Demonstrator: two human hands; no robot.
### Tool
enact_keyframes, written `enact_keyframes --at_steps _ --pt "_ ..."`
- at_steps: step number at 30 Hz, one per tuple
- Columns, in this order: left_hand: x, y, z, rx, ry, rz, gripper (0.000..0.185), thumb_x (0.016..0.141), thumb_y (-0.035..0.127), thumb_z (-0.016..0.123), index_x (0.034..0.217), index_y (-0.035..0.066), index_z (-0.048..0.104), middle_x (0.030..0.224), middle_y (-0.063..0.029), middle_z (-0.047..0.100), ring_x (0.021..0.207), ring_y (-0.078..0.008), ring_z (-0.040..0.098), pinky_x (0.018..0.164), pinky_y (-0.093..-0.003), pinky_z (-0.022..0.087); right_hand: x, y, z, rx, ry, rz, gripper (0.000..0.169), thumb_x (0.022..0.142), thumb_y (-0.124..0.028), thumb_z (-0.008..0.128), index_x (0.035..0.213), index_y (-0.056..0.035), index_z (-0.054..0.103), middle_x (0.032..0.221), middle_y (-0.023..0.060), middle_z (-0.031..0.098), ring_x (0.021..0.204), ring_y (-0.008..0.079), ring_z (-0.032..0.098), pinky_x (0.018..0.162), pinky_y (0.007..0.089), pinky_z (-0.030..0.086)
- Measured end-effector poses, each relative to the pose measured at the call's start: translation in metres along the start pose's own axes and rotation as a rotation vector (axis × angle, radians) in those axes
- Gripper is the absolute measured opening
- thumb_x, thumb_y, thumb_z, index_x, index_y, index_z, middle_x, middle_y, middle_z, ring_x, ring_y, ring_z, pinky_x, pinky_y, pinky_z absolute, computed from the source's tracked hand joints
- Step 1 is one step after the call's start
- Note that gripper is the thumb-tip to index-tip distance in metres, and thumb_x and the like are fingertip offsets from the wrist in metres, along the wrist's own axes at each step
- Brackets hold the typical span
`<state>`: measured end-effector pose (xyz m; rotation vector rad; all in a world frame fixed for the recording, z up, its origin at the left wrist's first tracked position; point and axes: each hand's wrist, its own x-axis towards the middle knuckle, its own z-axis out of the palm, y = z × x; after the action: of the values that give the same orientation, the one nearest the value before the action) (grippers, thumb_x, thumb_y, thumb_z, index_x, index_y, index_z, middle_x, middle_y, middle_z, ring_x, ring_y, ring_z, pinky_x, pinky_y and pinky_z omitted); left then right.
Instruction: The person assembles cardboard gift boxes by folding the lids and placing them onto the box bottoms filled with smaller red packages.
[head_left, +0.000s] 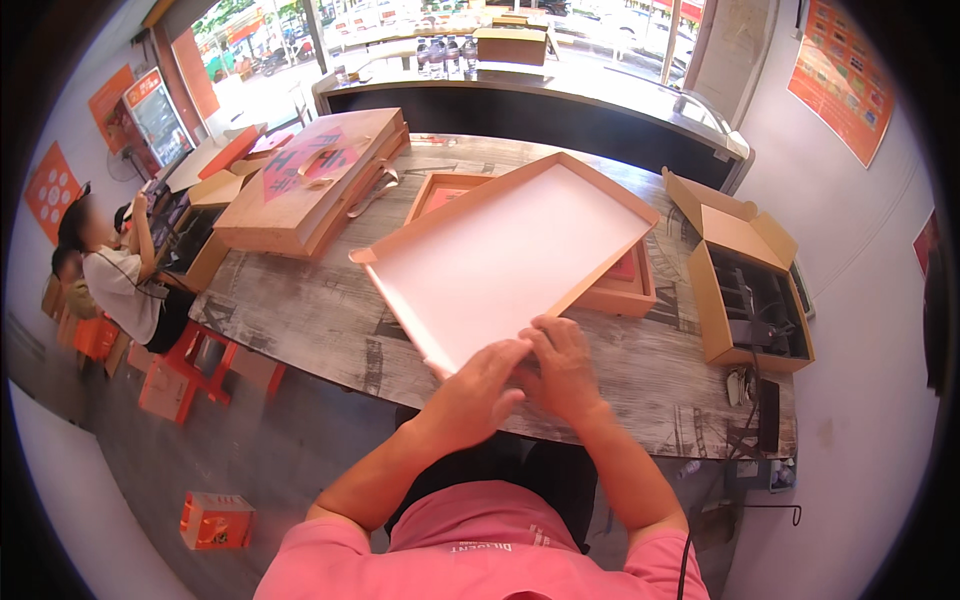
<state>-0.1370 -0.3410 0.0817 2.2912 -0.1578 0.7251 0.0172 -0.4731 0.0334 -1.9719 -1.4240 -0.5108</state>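
Note:
A shallow cardboard tray with a white inside and brown side walls lies aslant before me, over a flat wooden-looking box with red inside. My left hand is on the tray's near corner, its fingers over the wall and its thumb towards me. Close beside it, my right hand grips the near end of the right wall. The fingertips of both hands nearly meet, and they hide the corner itself. At the tray's left corner a small flap sticks out.
Stacked wood-coloured gift boxes with ribbon handles stand at left on the wood-patterned table. To the right sits an open carton with black dividers and cables. A seated person is at far left; red stools stand below.

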Motion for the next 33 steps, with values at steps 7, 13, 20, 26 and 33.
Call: enact_keyframes --at_steps 7,13,20,26,33 --pt "0.003 -0.007 -0.082 0.225 0.272 0.187 0.031 0.096 0.003 0.063 0.127 0.004 0.064 0.127 -0.0164 0.066 0.115 -0.0344 0.065 0.099 -0.0394 0.052 -0.008 0.03 -0.03 -0.136 -0.095 0.097 0.065 0.069 -0.028 0.087 0.124 -0.007 0.06 0.139 0.015 0.051 0.132 0.0381 0.048 0.107 0.0516 0.041" --pt "-0.035 -0.156 -0.142 0.236 0.259 -0.369 0.044 0.093 -0.005 0.06 0.136 0.008 0.062 0.13 -0.0097 0.065 0.118 -0.0217 0.065 0.096 -0.0348 0.053 -0.021 0.021 -0.034 -0.173 -0.083 0.054 0.07 0.073 -0.033 0.088 0.13 -0.0061 0.059 0.149 0.0163 0.046 0.145 0.0404 0.039 0.113 0.0511 0.039" --pt "-0.025 -0.162 -0.113 0.174 0.07 -0.201 0.055 0.083 -0.007 0.073 0.134 0.01 0.062 0.13 -0.0093 0.065 0.113 -0.023 0.066 0.092 -0.0342 0.056 -0.043 0.0 -0.03 0.011 0.032 -0.142 0.048 0.085 -0.028 0.08 0.123 -0.0048 0.062 0.133 0.0153 0.059 0.131 0.042 0.054 0.107 0.0487 0.045" --pt "-0.024 -0.163 -0.1 0.172 0.045 0.0 0.042 0.079 -0.005 0.077 0.119 0.007 0.069 0.124 -0.0102 0.067 0.113 -0.0269 0.067 0.091 -0.0351 0.057 -0.05 0.029 -0.033 -0.048 0.041 -0.146 0.027 0.087 -0.016 0.076 0.108 -0.006 0.062 0.116 0.012 0.063 0.12 0.0403 0.058 0.1 0.0499 0.049" --pt "-0.011 -0.14 -0.092 0.277 -0.08 0.16 0.037 0.074 0.01 0.085 0.107 0.011 0.068 0.119 -0.0049 0.067 0.11 -0.0292 0.066 0.09 -0.039 0.057 -0.041 0.056 -0.063 0.013 0.06 -0.156 0.028 0.084 -0.013 0.078 0.106 -0.0048 0.061 0.105 0.0132 0.062 0.111 0.0404 0.06 0.093 0.0471 0.052"
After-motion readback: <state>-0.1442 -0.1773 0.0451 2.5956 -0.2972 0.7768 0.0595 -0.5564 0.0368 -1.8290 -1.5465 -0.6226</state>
